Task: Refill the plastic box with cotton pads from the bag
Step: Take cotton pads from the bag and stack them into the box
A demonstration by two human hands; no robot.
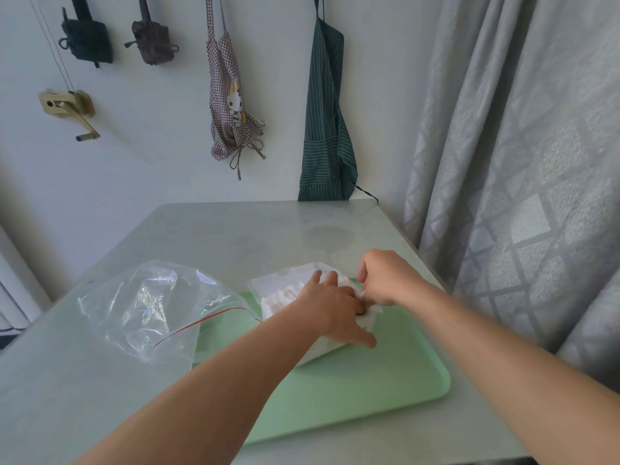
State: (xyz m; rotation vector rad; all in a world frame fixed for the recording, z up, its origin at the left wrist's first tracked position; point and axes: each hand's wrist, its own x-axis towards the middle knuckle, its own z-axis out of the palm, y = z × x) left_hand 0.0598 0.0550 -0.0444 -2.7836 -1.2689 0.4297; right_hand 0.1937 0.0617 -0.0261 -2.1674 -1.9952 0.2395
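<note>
The grey bench [235, 236] holds a green tray [352, 391]. The clear bag [151, 307] lies on the left, its mouth toward the tray, and looks nearly empty. The plastic box [265, 285] sits on the far part of the tray, open side up. Its long side seems to run left to right. The left hand [330, 307] lies flat, fingers straight, likely pressing the cotton pads [278, 298] down. The right hand [385, 280] is curled, pinching pads at the box's right end

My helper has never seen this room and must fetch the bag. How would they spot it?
Start at the grey table by the curtain. Left of the green tray, overlapping its edge, lies the bag. It alone is clear, crumpled plastic with a thin red line.
</note>
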